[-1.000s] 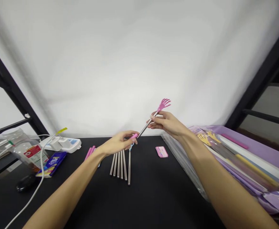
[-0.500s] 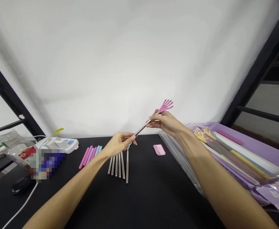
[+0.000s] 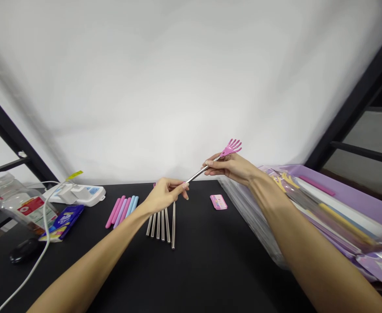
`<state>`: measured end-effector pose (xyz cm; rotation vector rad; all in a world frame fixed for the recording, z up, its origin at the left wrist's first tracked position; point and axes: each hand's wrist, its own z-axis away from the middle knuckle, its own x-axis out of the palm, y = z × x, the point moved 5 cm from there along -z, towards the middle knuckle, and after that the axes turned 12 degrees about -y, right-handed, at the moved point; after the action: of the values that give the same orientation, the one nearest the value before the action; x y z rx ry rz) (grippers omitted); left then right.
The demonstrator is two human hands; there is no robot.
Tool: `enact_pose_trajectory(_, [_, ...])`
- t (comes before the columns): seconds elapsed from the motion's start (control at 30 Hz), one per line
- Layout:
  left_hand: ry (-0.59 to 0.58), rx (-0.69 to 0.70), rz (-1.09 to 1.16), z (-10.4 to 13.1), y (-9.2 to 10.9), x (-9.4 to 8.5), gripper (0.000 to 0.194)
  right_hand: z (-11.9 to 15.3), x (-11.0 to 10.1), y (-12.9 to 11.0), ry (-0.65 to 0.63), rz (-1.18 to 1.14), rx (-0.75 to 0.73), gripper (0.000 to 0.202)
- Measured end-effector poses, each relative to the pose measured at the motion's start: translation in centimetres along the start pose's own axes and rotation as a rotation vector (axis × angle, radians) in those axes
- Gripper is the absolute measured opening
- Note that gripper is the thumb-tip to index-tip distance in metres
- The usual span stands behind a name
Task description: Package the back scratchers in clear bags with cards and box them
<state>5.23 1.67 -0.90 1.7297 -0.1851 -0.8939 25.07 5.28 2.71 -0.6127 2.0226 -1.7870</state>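
Observation:
Above the table's far part, I hold a back scratcher (image 3: 199, 173) with a pink hand-shaped head and a silver metal rod, slanting up to the right. My left hand (image 3: 165, 194) pinches the rod's lower end, where a bit of pink shows at the fingertips. My right hand (image 3: 232, 167) is closed round the rod just below the pink head. Under my left hand, several metal rods (image 3: 159, 226) lie side by side, their far ends partly hidden by it. Left of them is a row of pink, purple and blue handle tubes (image 3: 122, 211).
A small pink card (image 3: 218, 201) lies on the black table (image 3: 207, 265). To the right, a purple bin (image 3: 350, 198) holds packaged back scratchers, with clear plastic bags beside it. On the left are a power strip (image 3: 88, 194), plastic jar (image 3: 31, 208), blue packet (image 3: 63, 222), black mouse (image 3: 26, 251) and white cable (image 3: 34, 278).
The back scratcher and my right hand have shifted slightly right, and the pink head sits a little lower. Both hands keep their hold. The camera view has tilted slightly.

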Motion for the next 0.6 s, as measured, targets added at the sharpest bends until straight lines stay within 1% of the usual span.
enact_pose_trajectory(0.07, [0.037,0.022,-0.044,-0.3,0.2,0.2,0.042,-0.4,0.9,0.4,-0.024,0.007,0.020,0.025])
enact_pose_trajectory(0.13, [0.104,0.036,-0.109,-0.6,0.4,0.3,0.044,-0.9,2.0,0.9,-0.059,0.026,0.036,0.025])
enact_pose_trajectory(0.2, [0.166,0.044,-0.174,-0.7,0.6,0.3,0.044,-1.3,2.9,1.4,-0.081,0.037,0.028,0.025])
enact_pose_trajectory(0.23, [0.175,0.044,-0.200,-0.8,0.6,0.3,0.043,-1.5,3.2,1.6,-0.090,0.038,0.021,0.026])
enact_pose_trajectory(0.3, [0.146,0.036,-0.239,-0.8,0.6,0.1,0.044,-1.7,3.4,1.8,-0.100,0.050,0.026,0.027])
enact_pose_trajectory(0.37, [0.105,0.024,-0.248,-0.7,0.6,-0.5,0.044,-1.6,3.0,1.6,-0.071,0.068,0.044,0.029])
enact_pose_trajectory(0.43, [0.079,0.014,-0.248,-0.4,0.6,-1.3,0.042,-1.2,1.9,0.7,0.000,0.082,0.037,0.031])
enact_pose_trajectory(0.5, [0.032,0.005,-0.260,-0.1,0.6,-2.1,0.040,-0.5,0.9,-0.7,0.032,0.156,0.013,0.033])
enact_pose_trajectory(0.53, [-0.001,0.002,-0.280,0.0,0.5,-2.3,0.040,-0.1,0.7,-1.3,0.009,0.235,0.013,0.033])
enact_pose_trajectory(0.6, [-0.053,0.007,-0.340,0.3,0.6,-2.4,0.041,0.7,0.8,-2.2,-0.097,0.455,0.051,0.034])
